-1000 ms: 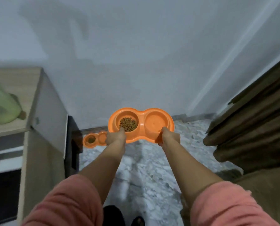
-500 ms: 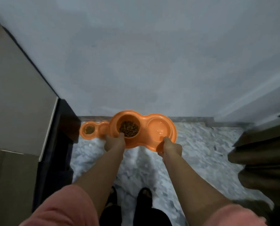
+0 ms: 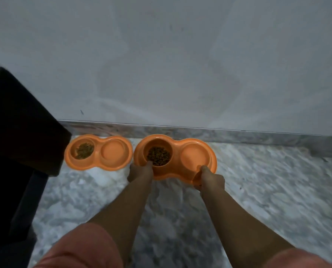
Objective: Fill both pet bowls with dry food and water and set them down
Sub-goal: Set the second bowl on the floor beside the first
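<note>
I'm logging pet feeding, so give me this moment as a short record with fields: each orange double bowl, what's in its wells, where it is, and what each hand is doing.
held bowl: orange double bowl, close above or at the marble floor, near the wall
held bowl wells: left well dry food; right well shows no food, water cannot be told
left hand: grips the near rim by the food well
right hand: grips the near rim by the other well
second bowl: on the floor to the left, dry food in its left well

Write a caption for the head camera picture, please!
Both hands hold an orange double bowl beside another on the floor.
</note>
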`<state>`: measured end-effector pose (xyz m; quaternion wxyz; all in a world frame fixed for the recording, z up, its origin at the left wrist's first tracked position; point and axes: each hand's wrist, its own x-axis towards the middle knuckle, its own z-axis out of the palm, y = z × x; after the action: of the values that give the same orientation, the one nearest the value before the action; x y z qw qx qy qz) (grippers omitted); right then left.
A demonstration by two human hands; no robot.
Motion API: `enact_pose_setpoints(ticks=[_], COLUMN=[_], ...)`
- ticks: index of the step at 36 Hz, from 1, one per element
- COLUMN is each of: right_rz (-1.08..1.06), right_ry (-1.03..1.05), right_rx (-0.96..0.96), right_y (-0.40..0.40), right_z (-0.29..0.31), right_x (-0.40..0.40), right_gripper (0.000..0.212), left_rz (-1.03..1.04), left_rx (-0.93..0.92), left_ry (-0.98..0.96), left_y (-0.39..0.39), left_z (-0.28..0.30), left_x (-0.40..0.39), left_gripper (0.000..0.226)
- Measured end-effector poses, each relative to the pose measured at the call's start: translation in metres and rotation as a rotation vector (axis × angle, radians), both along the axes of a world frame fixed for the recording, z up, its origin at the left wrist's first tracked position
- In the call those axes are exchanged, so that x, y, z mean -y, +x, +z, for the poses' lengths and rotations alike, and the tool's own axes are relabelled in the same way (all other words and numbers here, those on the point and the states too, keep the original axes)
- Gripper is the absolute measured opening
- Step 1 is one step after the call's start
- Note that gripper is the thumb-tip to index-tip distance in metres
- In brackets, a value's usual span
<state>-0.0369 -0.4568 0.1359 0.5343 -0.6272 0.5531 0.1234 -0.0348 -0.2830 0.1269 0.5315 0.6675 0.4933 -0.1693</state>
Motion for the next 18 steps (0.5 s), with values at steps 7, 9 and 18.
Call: enact_pose_setpoints(ticks=[7,9,18], right_rz=[0.072,0.084,0.109], right_ry=[-0.043,-0.045,-0.062], right_rx=[0.033,0.031,-0.041], right_y=[0.037,0.046,0.06], right_z=[-0.083,-0.098,-0.128], right_x=[-0.008,-0.011,-0.024], right_gripper=[0.063,0.06,0.062], left_rz=[0.029,0.035,-0.009], left_rx=[0.006,-0.01,-0.041], left_ry=[-0.032,-0.033,0.046], left_y=[0.036,0.045,0.056], left_z=[-0.086,-0.104,-0.144], left_x=[-0.007,-0.01,-0.022], left_gripper=[0.063,0.062,0.06])
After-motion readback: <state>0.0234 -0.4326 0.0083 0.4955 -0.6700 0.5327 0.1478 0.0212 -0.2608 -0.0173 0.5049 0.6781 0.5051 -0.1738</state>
